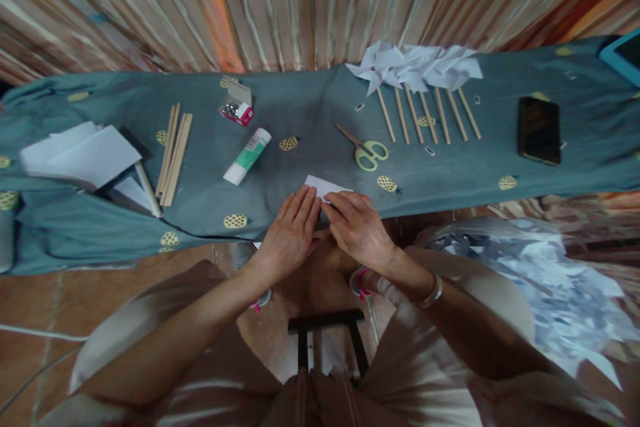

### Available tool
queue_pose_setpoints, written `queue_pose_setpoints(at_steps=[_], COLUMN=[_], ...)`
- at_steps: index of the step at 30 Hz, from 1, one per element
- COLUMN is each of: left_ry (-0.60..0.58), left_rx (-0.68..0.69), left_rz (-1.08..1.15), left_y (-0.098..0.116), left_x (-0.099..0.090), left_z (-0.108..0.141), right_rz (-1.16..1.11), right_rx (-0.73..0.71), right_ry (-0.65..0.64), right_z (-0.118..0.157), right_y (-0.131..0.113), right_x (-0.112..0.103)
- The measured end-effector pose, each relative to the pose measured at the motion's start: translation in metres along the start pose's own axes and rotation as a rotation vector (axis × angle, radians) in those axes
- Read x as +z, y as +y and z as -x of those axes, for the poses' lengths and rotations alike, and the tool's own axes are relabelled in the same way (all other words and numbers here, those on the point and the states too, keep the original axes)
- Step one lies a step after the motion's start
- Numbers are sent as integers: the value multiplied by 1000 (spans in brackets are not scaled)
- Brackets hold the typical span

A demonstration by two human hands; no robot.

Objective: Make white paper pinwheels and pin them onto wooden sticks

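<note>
A small piece of folded white paper (325,185) lies at the table's front edge, partly covered by both hands. My left hand (291,230) rests on its left part, fingers stretched out and lying flat. On the right side, my right hand (361,227) has its fingers bent and pressed together on the paper. Just beyond the hands are scissors (369,155) with light green handles, their blades pointing away to the left. A glue stick (247,157) with a green and white label lies to the left.
Paper pinwheels (425,70) on sticks lie at the back right, near a phone (539,130). Leftward are wooden sticks (175,157), an open box of metal pieces (237,107), white paper sheets (83,153) and a corded white tool (147,188). A plastic bag (565,280) of paper pieces stands below right.
</note>
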State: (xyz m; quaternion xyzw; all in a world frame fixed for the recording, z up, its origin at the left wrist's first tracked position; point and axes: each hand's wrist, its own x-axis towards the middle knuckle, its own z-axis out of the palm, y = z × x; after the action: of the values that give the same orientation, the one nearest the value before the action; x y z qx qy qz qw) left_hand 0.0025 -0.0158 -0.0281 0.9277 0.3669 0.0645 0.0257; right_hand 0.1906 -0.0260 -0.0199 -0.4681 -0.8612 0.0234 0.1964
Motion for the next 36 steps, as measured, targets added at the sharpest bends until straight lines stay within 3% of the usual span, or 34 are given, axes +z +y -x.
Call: queue_pose_setpoints(at_steps=[8,14,23,29,36], left_ry=[-12,2,56,120,181], left_rx=[16,16,0,-16,-70], left_rz=[-5,-25,-31,14,129], left_y=[-7,-18,-31,-32,-34], left_x=[-4,-5,-4,-13,-20], left_z=[7,25,49,41,29], right_rz=[107,75,-29,-284,-277], right_rx=[-35,92,165,325,364], right_ry=[147,91,118,209,139], right_z=[8,19,17,-3,-22], right_y=[14,31,34,32,31], right_x=[-4,-9,-9,-8,4])
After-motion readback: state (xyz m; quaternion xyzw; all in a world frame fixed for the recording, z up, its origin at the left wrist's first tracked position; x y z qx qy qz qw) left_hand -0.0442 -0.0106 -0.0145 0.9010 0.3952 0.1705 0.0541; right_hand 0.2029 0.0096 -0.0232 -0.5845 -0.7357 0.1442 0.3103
